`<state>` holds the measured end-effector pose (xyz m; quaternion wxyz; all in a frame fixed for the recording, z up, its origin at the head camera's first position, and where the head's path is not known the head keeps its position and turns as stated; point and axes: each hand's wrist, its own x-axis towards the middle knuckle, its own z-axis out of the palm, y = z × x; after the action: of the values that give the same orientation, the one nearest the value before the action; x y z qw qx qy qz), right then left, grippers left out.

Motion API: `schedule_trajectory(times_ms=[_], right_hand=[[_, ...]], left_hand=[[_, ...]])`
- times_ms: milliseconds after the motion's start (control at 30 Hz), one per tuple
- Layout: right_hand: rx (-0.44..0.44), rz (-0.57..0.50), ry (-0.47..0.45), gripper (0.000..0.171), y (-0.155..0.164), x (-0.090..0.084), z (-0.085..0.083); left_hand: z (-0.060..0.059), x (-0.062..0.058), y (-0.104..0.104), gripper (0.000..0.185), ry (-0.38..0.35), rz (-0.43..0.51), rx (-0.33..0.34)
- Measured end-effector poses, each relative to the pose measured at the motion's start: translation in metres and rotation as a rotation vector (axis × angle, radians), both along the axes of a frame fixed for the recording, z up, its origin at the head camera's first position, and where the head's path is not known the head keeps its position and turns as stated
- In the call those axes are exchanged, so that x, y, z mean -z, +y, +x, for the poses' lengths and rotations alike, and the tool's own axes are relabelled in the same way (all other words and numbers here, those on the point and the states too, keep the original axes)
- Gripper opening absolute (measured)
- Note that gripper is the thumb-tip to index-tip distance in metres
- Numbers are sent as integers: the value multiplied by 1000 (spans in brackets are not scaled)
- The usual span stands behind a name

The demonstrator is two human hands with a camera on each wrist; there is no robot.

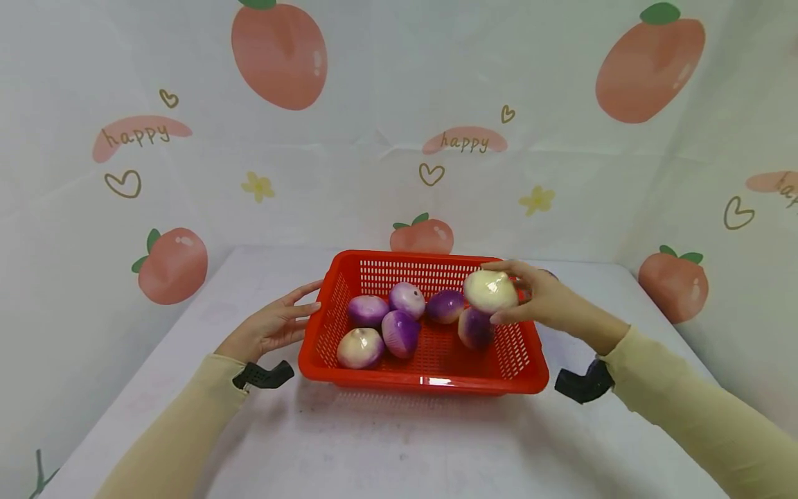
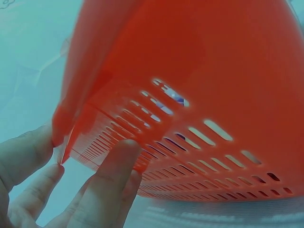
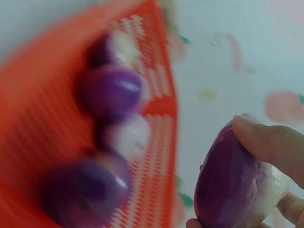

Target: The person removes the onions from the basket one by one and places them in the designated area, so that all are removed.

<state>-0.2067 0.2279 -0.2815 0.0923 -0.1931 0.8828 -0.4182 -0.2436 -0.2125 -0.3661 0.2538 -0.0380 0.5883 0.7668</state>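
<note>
My right hand [image 1: 539, 294] grips a glossy purple-and-cream turnip [image 1: 489, 291] between thumb and fingers, over the right part of the red plastic basket [image 1: 430, 381]. In the right wrist view its purple side faces the camera, with the thumb [image 3: 266, 142] laid across it. Several more turnips lie inside the basket, among them a cream-topped turnip [image 1: 360, 348] at the front left and a purple turnip [image 1: 476, 328] under the held one. At the basket's left end, my left hand [image 1: 274, 324] touches the rim and outer wall with nearly straight fingers [image 2: 111, 175].
The basket stands on a white table [image 1: 399, 450] with slotted walls all round. Partly hidden behind my right hand, a small purple object [image 1: 548, 274] shows beyond the basket. A white cloth [image 1: 374, 90] printed with fruit and hearts hangs at the back and sides.
</note>
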Motion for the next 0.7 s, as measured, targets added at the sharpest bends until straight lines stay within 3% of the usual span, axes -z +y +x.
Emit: schedule_trajectory(times_ms=[133, 367, 533, 700], right_hand=[[94, -72, 7, 76, 25, -17, -9], [300, -40, 45, 82, 72, -25, -31], [384, -15, 59, 87, 101, -10, -45], [449, 17, 103, 90, 127, 20, -55]], left_hand=[[-1, 1, -1, 66, -1, -2, -2], [-1, 1, -1, 68, -1, -13, -6], [-1, 1, 0, 69, 3, -20, -5], [0, 1, -1, 68, 5, -19, -4]])
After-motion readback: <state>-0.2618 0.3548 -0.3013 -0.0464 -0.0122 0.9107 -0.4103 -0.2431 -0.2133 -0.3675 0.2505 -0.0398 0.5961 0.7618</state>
